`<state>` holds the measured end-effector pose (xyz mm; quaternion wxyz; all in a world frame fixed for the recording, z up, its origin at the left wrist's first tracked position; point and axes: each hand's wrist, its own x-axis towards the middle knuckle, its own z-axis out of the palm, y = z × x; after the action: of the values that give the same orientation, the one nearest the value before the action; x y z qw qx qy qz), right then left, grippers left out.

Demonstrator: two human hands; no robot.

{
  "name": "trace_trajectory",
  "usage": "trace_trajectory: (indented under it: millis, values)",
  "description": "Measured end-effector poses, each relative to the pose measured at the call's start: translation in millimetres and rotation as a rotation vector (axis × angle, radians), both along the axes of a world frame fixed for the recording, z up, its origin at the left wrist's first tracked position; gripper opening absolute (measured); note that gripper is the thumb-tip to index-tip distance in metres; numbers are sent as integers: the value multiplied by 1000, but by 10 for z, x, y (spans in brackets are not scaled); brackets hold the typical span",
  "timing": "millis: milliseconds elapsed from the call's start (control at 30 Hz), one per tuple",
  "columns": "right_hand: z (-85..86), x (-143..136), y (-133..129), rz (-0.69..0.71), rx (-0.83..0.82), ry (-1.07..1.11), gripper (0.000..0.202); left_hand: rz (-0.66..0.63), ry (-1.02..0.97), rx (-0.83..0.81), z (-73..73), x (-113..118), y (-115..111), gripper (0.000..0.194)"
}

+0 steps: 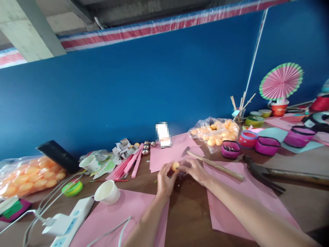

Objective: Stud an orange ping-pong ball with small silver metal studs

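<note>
An orange ball (175,166), like a ping-pong ball, is held up over the brown table between my hands. My left hand (166,180) curls its thumb and fingers around the ball from the left. On the other side, my right hand (194,169) pinches at the ball's edge, and whatever is between those fingertips is too small to make out. Below them, small shiny bits (183,175) lie on the tabletop, partly hidden by the hands. Just beyond my right hand rests a small hammer (216,165) with a wooden handle, lying on pink paper (177,151).
A claw hammer (282,174) lies at right, near purple containers (267,145). Bags of orange balls stand at back right (218,132) and far left (31,175). A white cup (107,192), power strip (74,223) and cables are at left. A blue wall (154,79) closes off the back.
</note>
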<state>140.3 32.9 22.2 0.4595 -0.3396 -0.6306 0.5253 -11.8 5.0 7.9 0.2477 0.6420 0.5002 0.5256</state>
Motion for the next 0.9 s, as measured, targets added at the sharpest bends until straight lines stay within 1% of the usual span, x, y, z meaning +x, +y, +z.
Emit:
trace_trajectory:
  millis: [167,300,400,533,700,900]
  values:
    - [-16,-9,6,-31,47,-1,26,45,45,-24,20,-12,9,43]
    - [-56,-23,24,-51,40,7,26,30,48,-20,65,-3,-12,43]
    - [-61,-29,25,-35,40,16,25,14,20,-24,80,-2,-23,38]
    - [-18,-28,-8,-35,71,-28,26,6,-42,-31,46,-10,-10,33]
    - [29,-25,-57,-57,133,-90,28,-26,-134,-67,-1,-8,4,34]
    - [57,-24,-81,-44,139,-109,29,-47,-169,-103,42,-18,-6,36]
